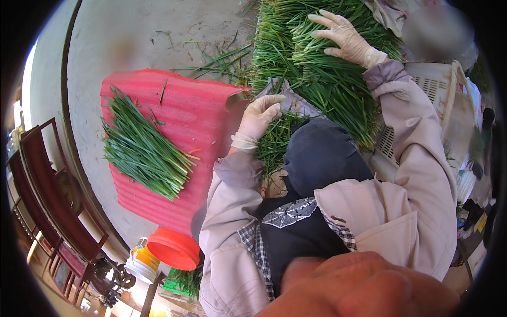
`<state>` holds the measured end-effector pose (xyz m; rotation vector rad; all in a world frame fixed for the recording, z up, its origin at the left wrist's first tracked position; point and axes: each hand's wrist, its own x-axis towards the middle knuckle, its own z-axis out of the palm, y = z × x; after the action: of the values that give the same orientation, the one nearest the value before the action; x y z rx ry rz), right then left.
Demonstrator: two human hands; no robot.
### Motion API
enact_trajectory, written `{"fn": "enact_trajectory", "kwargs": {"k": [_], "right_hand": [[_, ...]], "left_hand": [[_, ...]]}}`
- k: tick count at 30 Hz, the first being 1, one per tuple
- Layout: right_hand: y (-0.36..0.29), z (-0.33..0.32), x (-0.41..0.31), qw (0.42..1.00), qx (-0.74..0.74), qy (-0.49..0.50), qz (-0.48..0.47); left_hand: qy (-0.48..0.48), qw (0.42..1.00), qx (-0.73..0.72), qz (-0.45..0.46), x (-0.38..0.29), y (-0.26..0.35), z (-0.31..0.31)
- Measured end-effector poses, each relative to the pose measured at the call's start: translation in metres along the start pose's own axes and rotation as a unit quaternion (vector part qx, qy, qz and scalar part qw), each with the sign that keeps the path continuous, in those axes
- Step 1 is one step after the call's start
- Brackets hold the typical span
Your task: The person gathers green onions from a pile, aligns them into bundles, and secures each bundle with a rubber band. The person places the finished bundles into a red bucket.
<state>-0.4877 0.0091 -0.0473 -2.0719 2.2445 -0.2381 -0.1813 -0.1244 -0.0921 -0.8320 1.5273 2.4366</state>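
My right hand [342, 37], in a pale thin glove, rests with spread fingers on the cut ends of a large pile of green garlic chives [313, 59] at the top. Gloved too, my left hand [263, 113] is held over the left edge of the pile, fingers bent and parted from the thumb, with nothing seen between them. Below it lie loose green trimmings [273, 146]. To the left, a separate bunch of chives [146, 146] lies slanted on a red ribbed sheet [198, 119], its pale ends towards me.
An orange-red plastic tub [173, 247] and a white-and-yellow bucket [142, 261] stand beyond the sheet's lower edge. A cream plastic crate [431, 91] is at the right. Stray leaves [222, 63] litter the concrete floor. A dark red metal frame [59, 198] stands far left.
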Motion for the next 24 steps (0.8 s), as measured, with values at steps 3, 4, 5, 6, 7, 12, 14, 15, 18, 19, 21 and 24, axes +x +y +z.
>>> {"fn": "enact_trajectory", "kwargs": {"k": [3,4,5,6,7,12,14,15,18,19,21,24], "right_hand": [[0.001,0.025,0.011,0.993,-0.081,-0.077,0.041],[0.003,0.03,0.013,0.994,-0.075,-0.072,0.033],[0.006,0.031,0.014,0.995,-0.069,-0.068,0.027],[0.01,0.03,0.013,0.996,-0.064,-0.063,0.023],[0.014,0.029,0.012,0.998,-0.034,-0.052,0.024],[0.025,0.031,0.004,0.995,-0.021,-0.086,0.038],[0.027,0.039,0.011,0.98,-0.07,-0.179,0.049],[0.027,0.043,0.015,0.985,-0.054,-0.161,0.028],[0.041,0.053,0.048,0.986,-0.015,-0.159,0.053],[0.047,0.057,0.058,0.988,0.035,-0.135,0.071],[0.053,0.062,0.065,0.988,0.085,-0.118,0.05],[0.053,0.069,0.056,0.964,0.105,-0.232,0.07]], "left_hand": [[-0.001,1.0,0.009,0.003,-0.002,-0.003,-0.003],[0.002,1.0,0.016,-0.002,-0.002,-0.004,-0.006],[0.008,1.0,0.017,0.001,-0.002,-0.006,-0.007],[0.011,1.0,0.018,0.003,-0.001,-0.007,-0.009],[0.013,1.0,0.02,0.01,0.001,-0.008,-0.01],[0.0,1.0,0.023,0.008,0.01,-0.015,-0.006],[-0.005,1.0,0.027,-0.012,0.013,-0.018,-0.003],[-0.007,0.999,0.028,-0.024,0.014,-0.019,-0.001],[-0.013,0.998,0.061,-0.006,0.015,-0.023,0.002],[-0.012,0.997,0.073,-0.001,0.015,-0.024,0.001],[-0.004,0.998,0.063,-0.002,0.014,-0.025,-0.002],[0.004,0.999,0.05,-0.013,0.014,-0.026,-0.006]]}}
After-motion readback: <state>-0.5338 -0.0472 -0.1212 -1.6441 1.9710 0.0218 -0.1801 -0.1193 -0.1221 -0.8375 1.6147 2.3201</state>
